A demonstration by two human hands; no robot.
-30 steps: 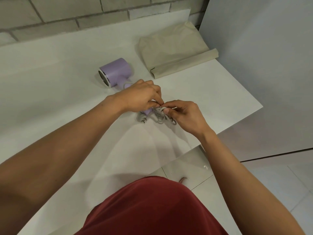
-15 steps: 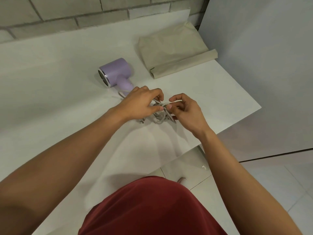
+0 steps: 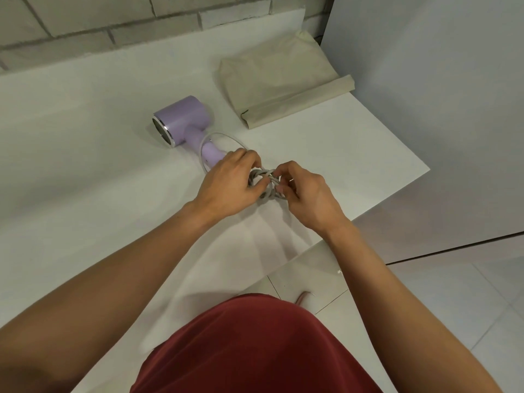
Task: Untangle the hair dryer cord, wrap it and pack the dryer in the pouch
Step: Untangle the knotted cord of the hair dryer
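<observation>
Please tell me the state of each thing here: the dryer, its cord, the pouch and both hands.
hair dryer: lying on its side on the table, not packed.
cord: tangled bundle, one loose loop by the dryer handle.
pouch: lying flat, untouched.
left hand: grips the cord.
right hand: pinches the cord.
</observation>
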